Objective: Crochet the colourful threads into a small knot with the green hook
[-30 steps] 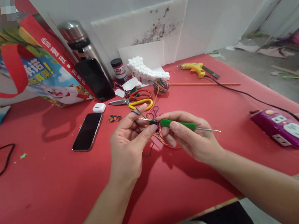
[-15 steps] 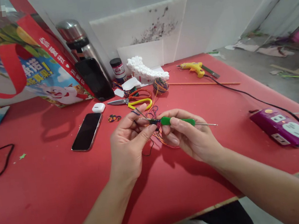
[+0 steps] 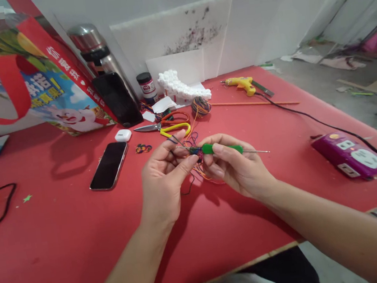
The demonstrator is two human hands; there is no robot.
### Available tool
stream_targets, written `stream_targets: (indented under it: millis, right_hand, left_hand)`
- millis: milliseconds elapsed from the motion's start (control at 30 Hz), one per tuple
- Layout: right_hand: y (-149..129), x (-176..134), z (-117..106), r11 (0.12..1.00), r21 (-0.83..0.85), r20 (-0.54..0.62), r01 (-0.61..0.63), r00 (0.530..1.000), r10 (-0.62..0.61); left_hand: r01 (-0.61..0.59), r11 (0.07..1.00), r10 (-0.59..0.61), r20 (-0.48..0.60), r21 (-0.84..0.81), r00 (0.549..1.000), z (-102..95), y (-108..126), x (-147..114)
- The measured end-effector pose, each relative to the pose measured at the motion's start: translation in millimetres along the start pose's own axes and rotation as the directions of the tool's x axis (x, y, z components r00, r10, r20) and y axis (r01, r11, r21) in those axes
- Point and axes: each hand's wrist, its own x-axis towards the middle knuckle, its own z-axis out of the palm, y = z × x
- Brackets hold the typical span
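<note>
My right hand (image 3: 237, 165) is closed around a crochet hook (image 3: 207, 148) with a green handle; one thin metal end points left, the other sticks out to the right. Dark multicoloured crochet work (image 3: 194, 151) sits on the left shaft. Pinched between thumb and fingers, that small piece is held by my left hand (image 3: 167, 175), whose raised forefinger carries a strand of dark yarn. Loose orange and purple yarn (image 3: 199, 172) trails beneath both hands onto the table. Behind them lies a ball of variegated yarn (image 3: 201, 107). My fingers partly hide the crochet work.
On the red table (image 3: 85, 253) lie scissors (image 3: 175, 130), a phone (image 3: 109, 165), an earbud case (image 3: 123, 135) and a small crocheted piece (image 3: 143, 148). A yellow glue gun (image 3: 241, 84) and a purple power socket (image 3: 351, 154) with cords are at the right. A thermos (image 3: 90, 39) stands behind.
The whole view has shifted slightly. The crochet hook has turned a little in my right hand, and both hands keep their hold.
</note>
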Motion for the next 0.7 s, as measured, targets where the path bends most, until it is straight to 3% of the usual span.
stream_targets:
  millis: [700]
  right_hand:
    - [4.5, 4.3, -4.5, 0.997, -0.039, 0.015, 0.074, 0.997, -0.073]
  left_hand:
    - [-0.021, 1.000, 0.021, 0.000, -0.012, 1.000, -1.2, -7.9, 5.4]
